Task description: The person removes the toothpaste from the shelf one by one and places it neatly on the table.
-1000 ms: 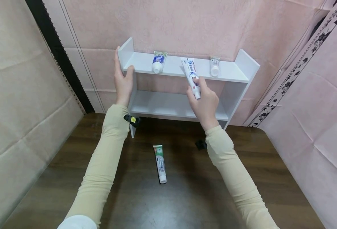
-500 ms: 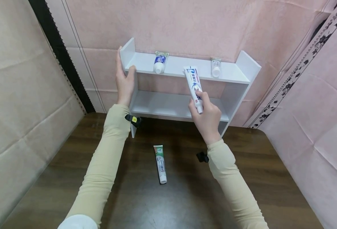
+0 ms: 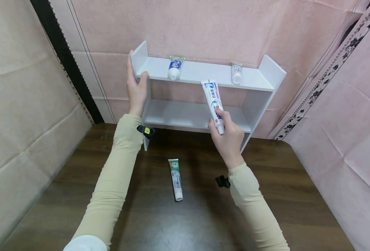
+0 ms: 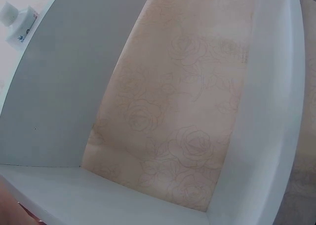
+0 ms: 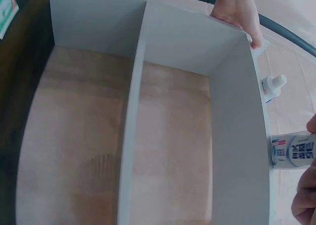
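Note:
My left hand (image 3: 136, 91) holds the left side panel of a white two-tier shelf (image 3: 172, 113), its thumb on the front edge. In front of the shelf, my right hand (image 3: 229, 143) pinches a white toothpaste tube (image 3: 211, 96) near its cap, with the flat end pointing up and away. On the top board lie a blue-and-white toothpaste tube (image 3: 175, 69) at the left and a pale toothpaste tube (image 3: 236, 74) at the right, caps facing me. The right wrist view shows the held tube (image 5: 294, 150) close to the top board's edge.
A green-and-white toothpaste tube (image 3: 176, 179) lies on the dark wooden table (image 3: 147, 216), in front of the shelf. Pink patterned cloth (image 3: 204, 28) hangs behind it, and pale cloth walls stand at both sides.
My right hand has drawn the white toothpaste tube down and back towards me, from over the top board's edge to in front of the shelf. My left hand stays on the side panel.

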Demonstrator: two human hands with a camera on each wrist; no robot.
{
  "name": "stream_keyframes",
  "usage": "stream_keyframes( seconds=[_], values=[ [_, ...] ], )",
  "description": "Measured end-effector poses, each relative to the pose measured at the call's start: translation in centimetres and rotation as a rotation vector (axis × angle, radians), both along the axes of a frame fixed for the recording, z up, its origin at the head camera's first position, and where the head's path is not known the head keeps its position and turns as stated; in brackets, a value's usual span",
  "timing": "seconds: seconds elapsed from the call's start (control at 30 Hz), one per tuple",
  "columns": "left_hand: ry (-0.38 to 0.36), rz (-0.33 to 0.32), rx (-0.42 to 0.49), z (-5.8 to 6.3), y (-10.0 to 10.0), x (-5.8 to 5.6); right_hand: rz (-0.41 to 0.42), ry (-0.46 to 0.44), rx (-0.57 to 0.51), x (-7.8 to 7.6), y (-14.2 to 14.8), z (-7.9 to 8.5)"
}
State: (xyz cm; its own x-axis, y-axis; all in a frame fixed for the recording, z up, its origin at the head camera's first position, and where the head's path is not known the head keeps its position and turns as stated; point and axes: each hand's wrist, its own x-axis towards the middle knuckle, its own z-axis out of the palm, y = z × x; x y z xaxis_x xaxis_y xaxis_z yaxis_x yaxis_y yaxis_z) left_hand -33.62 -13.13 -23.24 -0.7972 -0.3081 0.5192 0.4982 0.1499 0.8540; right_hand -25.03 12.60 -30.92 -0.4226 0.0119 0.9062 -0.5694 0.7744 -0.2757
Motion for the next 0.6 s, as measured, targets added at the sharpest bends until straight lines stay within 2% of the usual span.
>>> stream_keyframes(
  seconds=[0.13,0.27,0.6],
  values=[
    [-0.001,-0.006,0.007,0.0,0.1,0.0,0.019,0.057,-0.041,0.7,0.1,-1.4],
    [0.003,-0.008,0.014,-0.1,0.2,-0.1,0.037,0.073,-0.051,1.4,0.3,-2.9],
    [-0.002,-0.006,0.025,-0.1,0.1,-0.4,0.029,-0.025,0.01,3.0,1.1,-5.8]
  ],
)
